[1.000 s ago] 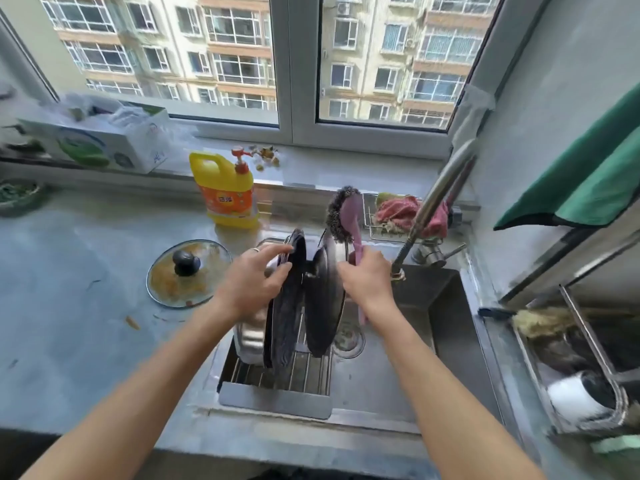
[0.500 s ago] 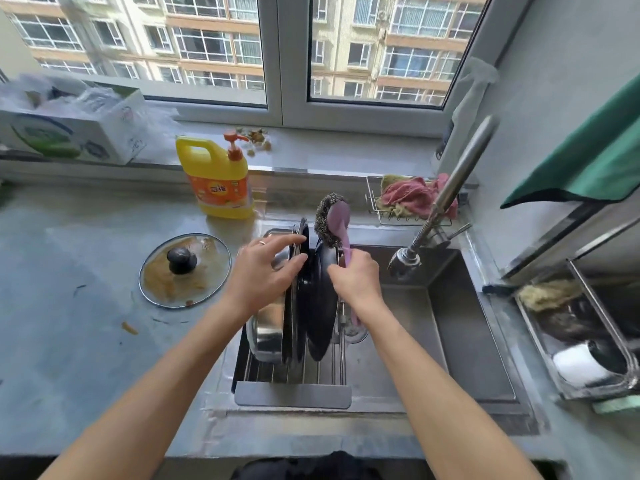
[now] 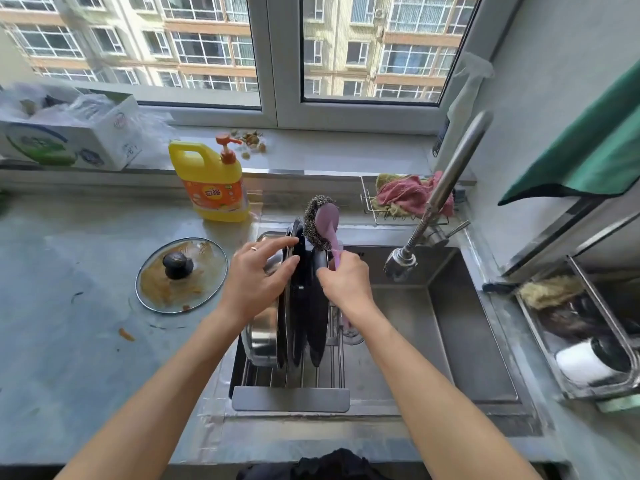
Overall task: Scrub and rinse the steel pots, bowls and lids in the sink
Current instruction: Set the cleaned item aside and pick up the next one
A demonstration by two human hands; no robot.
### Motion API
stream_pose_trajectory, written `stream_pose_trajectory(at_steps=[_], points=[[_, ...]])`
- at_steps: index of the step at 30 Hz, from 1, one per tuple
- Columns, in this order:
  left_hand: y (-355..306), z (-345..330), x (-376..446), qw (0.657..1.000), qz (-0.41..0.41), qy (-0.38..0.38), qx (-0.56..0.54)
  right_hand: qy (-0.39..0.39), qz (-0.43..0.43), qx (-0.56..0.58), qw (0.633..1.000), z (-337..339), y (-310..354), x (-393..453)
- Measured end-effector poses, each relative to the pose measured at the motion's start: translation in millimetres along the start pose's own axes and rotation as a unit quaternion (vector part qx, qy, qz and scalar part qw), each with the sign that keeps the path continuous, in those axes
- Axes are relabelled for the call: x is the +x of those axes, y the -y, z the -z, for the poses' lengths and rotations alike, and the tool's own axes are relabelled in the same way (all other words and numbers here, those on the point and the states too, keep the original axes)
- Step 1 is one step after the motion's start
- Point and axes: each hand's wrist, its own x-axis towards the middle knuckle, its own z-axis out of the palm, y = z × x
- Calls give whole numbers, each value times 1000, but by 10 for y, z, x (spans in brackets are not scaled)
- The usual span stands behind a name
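Your left hand (image 3: 258, 277) rests on the rims of the dark lids (image 3: 298, 299) that stand on edge in the rack (image 3: 291, 375). Its fingers are stretched out straight and touch the top edges, so that grip is open and curls round nothing. There is a ring on one finger.

Your right hand (image 3: 346, 284) has its grip closed round the pink handle of the scrubber (image 3: 323, 225). The steel wool head points up, toward 12 o'clock, just above the lids. This hand also touches the lid on the right (image 3: 318, 327).

A shiny steel pot (image 3: 263, 336) lies on its side at 9 o'clock from the lids, touching them. The rack sits over the left part of the sink (image 3: 460, 341). The tap (image 3: 446, 188) hangs over the sink at 2 o'clock from your hands.

On the counter (image 3: 69, 323), at 9 o'clock from your left hand, a glass lid (image 3: 181, 275) lies flat with a black knob and brown smears. A yellow soap bottle (image 3: 211, 183) stands at 11 o'clock. A pink cloth (image 3: 405, 195) lies in a wire basket (image 3: 381, 218) behind the sink.
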Motion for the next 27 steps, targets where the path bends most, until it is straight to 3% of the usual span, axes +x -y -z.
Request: stream_pose_trajectory(at_steps=[6, 10, 12, 20, 23, 25, 27], points=[[27, -56, -28, 1000, 1, -3, 7, 12, -45, 35, 998, -41, -8, 50], [-10, -58, -50, 1000, -9, 3, -15, 53, -134, 167, 975, -64, 25, 97], [-24, -62, -61, 1000, -19, 6, -14, 62, -138, 191, 970, -47, 11, 100], [-61, -38, -89, 999, 13, 25, -39, 7, -14, 116, 993, 230, 117, 56], [14, 80, -39, 988, 98, -46, -107, 12, 40, 108, 993, 281, 289, 84], [178, 210, 39, 983, 142, -86, -76, 24, 69, 89, 993, 283, 451, 118], [441, 344, 132, 978, 193, -72, -11, 39, 105, 33, 993, 263, 651, 157]])
